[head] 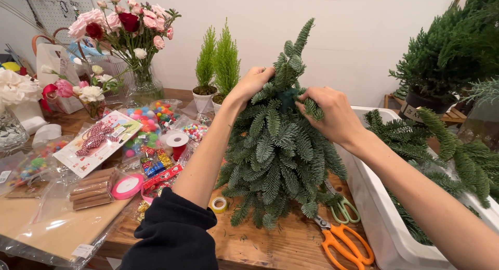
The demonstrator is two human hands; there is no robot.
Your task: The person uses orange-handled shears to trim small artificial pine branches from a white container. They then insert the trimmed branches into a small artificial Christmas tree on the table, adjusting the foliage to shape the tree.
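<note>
Far left on the wooden surface (270, 244): white flowers (15, 88), a vase of pink and red roses (127, 25), a craft card with a red braid (99, 140), bags of coloured pom-poms (150, 116), a spool of red ribbon (176, 142), a roll of pink tape (127, 187).

Centre back, against the white wall: two small potted cypresses (218, 67).

Centre: a small fir-branch tree (275, 150), upright on the surface, a small roll of tape (219, 204) at its foot. Left hand (252, 82) up at the crown, fingers curled into the needles and hidden there, grip impossible to tell. Right hand (332, 114) just across the crown, fingers pressed together, pinching a short fir sprig (313, 110) beside a patch of dark green core.

Probably best done with the crown held steady from the left, the sprig pushed in at a downward slant, needles outward, bare core covered.

Lower right of the tree: green-handled snips (343, 210), orange-handled scissors (343, 244). Further right: a white tub (374, 213) of cut fir branches (442, 150), a dark potted conifer (452, 46) behind.
</note>
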